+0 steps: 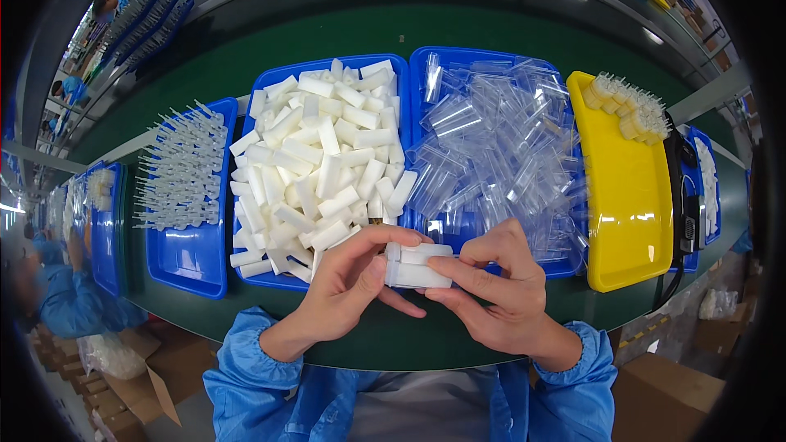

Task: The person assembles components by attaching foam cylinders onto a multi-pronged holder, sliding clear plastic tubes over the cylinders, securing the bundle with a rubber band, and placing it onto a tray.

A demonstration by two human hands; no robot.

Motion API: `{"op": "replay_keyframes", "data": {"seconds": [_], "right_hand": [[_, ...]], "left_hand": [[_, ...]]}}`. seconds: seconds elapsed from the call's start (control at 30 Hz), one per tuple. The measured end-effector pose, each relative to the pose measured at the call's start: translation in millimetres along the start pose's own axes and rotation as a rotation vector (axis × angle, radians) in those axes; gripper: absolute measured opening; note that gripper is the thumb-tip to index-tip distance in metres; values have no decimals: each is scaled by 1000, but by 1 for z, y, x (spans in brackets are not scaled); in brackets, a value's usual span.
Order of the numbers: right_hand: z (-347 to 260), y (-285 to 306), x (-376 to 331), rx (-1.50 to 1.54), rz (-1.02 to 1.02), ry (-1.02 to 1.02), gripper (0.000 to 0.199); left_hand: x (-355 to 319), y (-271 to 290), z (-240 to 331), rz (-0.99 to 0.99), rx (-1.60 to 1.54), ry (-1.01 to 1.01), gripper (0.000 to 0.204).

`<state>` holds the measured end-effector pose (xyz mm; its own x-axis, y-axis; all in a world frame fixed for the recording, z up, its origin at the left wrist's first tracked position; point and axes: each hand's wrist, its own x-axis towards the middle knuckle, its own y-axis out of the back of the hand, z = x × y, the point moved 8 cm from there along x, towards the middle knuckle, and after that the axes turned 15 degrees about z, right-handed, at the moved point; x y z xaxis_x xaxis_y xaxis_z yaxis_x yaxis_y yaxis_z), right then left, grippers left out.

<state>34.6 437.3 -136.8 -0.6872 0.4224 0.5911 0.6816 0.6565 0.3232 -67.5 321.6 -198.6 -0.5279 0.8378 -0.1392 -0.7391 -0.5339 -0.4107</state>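
Observation:
My left hand (332,299) is closed around a short clear plastic tube (395,268) above the front edge of the table. White block pieces (419,265), smooth and foam-like, show in and along the tube. The fingers of my right hand (503,299) pinch the right end of this white block, the thumb below and the index finger on top. How deep the block sits in the tube is hard to make out. Just beyond my hands stand a blue tray (282,280) heaped with similar white blocks and a blue tray (419,57) of loose clear plastic tubes.
At the right is a yellow tray (626,237) with clustered cream-coloured parts at its far end. A blue tray (187,266) at the left holds many upright thin-tipped pieces. Cardboard boxes (667,397) stand below the table. A co-worker's blue sleeve (78,303) shows at far left.

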Motion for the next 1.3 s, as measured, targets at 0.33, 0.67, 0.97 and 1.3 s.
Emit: {"op": "replay_keyframes", "data": {"seconds": [0.33, 0.67, 0.97, 1.3], "right_hand": [[10, 20, 16, -232, -56, -7, 38], [12, -22, -9, -606, -406, 164, 17], [15, -26, -28, -743, -647, 151, 36], [-5, -4, 2, -53, -363, -110, 27]], "left_hand": [[8, 17, 6, 79, -192, 106, 37], [9, 35, 16, 315, 42, -46, 27], [10, 34, 11, 287, 38, -53, 32], [5, 29, 13, 258, 169, -80, 38]]}}
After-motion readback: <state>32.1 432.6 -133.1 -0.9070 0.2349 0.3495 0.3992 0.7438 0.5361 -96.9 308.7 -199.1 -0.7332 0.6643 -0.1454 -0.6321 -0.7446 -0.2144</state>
